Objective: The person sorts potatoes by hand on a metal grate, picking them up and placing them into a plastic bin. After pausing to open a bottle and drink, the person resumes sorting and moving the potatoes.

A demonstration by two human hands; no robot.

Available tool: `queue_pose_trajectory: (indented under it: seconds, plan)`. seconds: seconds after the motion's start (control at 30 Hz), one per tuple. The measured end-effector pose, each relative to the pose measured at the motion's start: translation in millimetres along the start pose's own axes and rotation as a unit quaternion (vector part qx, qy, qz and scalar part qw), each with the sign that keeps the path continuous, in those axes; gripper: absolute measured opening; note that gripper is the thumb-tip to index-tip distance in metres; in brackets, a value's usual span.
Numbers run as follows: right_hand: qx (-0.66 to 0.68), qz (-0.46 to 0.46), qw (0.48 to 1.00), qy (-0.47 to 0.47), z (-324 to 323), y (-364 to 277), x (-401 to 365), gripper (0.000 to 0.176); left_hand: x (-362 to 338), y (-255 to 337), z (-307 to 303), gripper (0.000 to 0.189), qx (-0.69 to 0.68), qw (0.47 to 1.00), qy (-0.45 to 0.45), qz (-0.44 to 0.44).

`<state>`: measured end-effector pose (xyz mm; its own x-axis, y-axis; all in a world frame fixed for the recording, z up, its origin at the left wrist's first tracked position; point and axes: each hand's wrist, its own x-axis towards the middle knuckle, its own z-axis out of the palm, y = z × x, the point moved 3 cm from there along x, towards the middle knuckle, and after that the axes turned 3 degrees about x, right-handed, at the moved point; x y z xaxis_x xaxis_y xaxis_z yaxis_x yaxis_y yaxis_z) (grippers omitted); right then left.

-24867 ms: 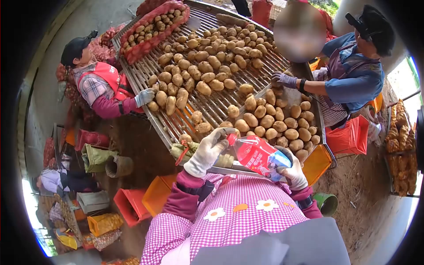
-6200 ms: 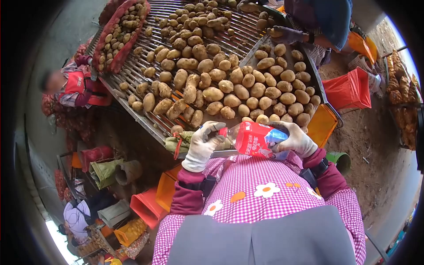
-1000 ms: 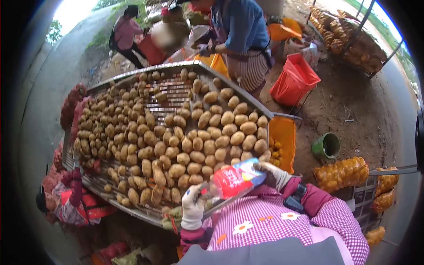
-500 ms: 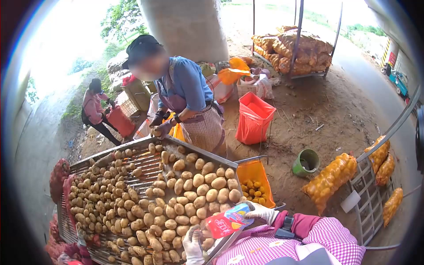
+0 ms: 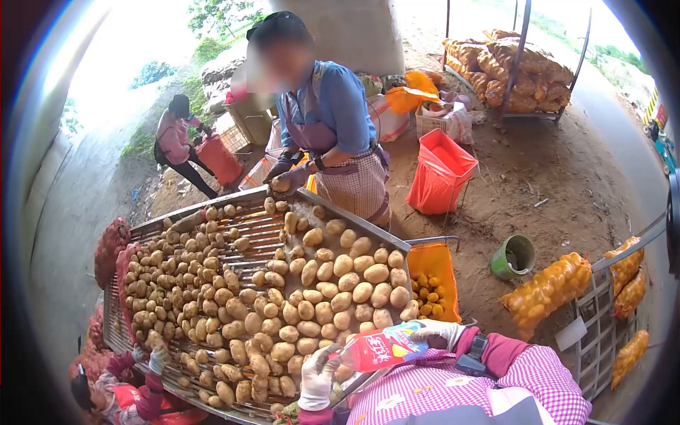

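Observation:
A drink bottle (image 5: 379, 348) with red liquid and a red and blue label lies sideways in front of my chest. My right hand (image 5: 438, 333), in a white glove, is closed around its right-hand end. My left hand (image 5: 319, 375), also gloved, has its fingers closed at the neck end on the left; the cap is hidden. Just beyond both hands, many potatoes (image 5: 342, 265) cover a slatted metal sorting table (image 5: 248, 244).
Across the table a co-worker (image 5: 333, 127) holds a potato (image 5: 280, 184). Another person's gloved hand (image 5: 157, 358) reaches in at lower left. An orange bag (image 5: 435, 262) hangs at the table's right end. A green bucket (image 5: 513, 256) and filled net sacks (image 5: 545, 294) stand to the right.
My left hand has risen to the neck end of the bottle. The bottle has turned slightly and sits more level. My view has shifted left, and the lower-left person shows more.

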<state>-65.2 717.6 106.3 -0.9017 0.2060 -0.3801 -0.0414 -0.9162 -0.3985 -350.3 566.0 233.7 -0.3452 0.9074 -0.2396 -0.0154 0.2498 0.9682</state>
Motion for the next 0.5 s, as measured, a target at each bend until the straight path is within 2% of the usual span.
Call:
queue_pose_trajectory:
  seconds: [0.1, 0.17, 0.2, 0.23, 0.27, 0.3, 0.37, 0.4, 0.47, 0.5]
  plan:
    - [0.043, 0.012, 0.999, -0.005, 0.5, -2.4, -1.5, 0.062, 1.8, 10.9, -3.4, 0.032, 0.038, 0.999, -0.033, -0.019]
    - [0.067, 0.03, 0.997, 0.019, -1.4, 1.5, -1.9, 0.065, 5.7, 22.8, 0.2, 0.03, 0.069, 0.994, -0.045, 0.066]
    - [0.104, 0.022, 0.994, -0.002, 17.1, -5.4, -8.5, 0.064, 6.9, 23.5, -1.4, 0.031, 0.098, 0.988, -0.064, 0.097]
    - [0.095, 0.004, 0.995, 0.013, 11.3, -2.4, -11.3, 0.064, 11.1, 33.5, -0.3, 0.033, 0.124, 0.986, -0.06, 0.094]
    - [0.154, 0.046, 0.987, -0.003, 23.5, 1.2, -16.7, 0.063, 3.6, 39.3, 0.7, 0.035, 0.151, 0.983, -0.069, 0.082]
    - [0.216, 0.044, 0.974, -0.05, 24.2, 7.2, -14.9, 0.062, -3.1, 36.9, 1.6, 0.039, 0.09, 0.992, -0.06, 0.06]
    - [0.195, 0.014, 0.98, -0.027, 14.0, 15.4, -14.6, 0.063, 3.6, 15.5, 9.3, 0.049, -0.005, 0.998, -0.012, 0.062]
    - [0.164, -0.011, 0.986, 0.014, 38.2, 2.3, -29.3, 0.055, 9.4, -6.6, 3.3, 0.053, -0.041, 0.999, -0.007, 0.029]
    - [0.112, -0.06, 0.991, 0.042, 11.9, 12.7, -24.8, 0.051, 16.2, -12.5, 12.7, 0.055, -0.019, 0.998, 0.05, 0.033]
    - [0.135, -0.092, 0.986, 0.043, -0.8, 14.6, -26.1, 0.049, 17.9, -23.0, 7.6, 0.053, 0.02, 0.998, 0.039, 0.033]
